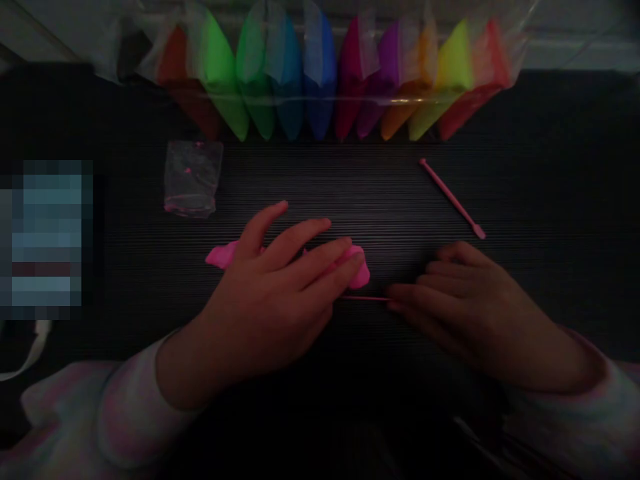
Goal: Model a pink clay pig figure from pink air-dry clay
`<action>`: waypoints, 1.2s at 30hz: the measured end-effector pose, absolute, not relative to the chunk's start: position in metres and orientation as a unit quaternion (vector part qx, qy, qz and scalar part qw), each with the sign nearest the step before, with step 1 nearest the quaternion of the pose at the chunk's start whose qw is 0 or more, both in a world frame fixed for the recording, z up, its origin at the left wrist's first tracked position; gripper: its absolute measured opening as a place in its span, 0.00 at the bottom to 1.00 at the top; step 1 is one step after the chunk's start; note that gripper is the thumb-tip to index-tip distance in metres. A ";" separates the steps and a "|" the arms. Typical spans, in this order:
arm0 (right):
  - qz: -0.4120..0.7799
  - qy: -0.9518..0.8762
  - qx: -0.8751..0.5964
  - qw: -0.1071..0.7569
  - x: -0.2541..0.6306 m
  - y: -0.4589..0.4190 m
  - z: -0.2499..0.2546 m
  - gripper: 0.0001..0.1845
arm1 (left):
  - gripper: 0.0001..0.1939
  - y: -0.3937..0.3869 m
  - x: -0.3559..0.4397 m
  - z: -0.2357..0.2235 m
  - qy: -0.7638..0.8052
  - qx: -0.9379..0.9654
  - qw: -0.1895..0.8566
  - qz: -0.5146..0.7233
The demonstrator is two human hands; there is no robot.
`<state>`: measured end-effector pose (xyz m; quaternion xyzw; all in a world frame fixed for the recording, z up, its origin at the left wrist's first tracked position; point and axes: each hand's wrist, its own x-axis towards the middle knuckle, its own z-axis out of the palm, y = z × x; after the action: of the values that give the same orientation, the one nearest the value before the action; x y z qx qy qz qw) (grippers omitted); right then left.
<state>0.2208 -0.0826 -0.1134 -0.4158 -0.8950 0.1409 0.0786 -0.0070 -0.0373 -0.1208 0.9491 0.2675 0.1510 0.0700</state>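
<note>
Pastel sleeves (145, 407) are seen nearest the camera, toward eight and four o'clock. The left hand (270, 293) is laid palm down, fingers spread wide, over pink clay (363, 275) at the centre. By the right hand (457, 300), at four o'clock, a thin pink stick (364, 299) is pinched in the fingertips and pointed toward nine. A clear pouch (193, 175) is placed at ten o'clock; colourful packets (320, 87) are ranged at twelve.
</note>
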 end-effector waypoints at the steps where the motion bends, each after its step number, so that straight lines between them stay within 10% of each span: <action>1: 0.136 -0.898 -0.411 0.077 0.221 -0.083 -0.113 0.09 | 0.16 -0.038 -0.007 -0.121 0.262 0.951 0.068 0.147; 36: 0.100 -0.891 -0.429 0.110 0.217 -0.081 -0.116 0.08 | 0.17 -0.041 -0.006 -0.122 0.213 0.968 0.036 0.130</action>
<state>0.2173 -0.0811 -0.1162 -0.4286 -0.8912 0.0998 0.1097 -0.0061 -0.0407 -0.1217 0.9676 0.2135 0.1301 0.0363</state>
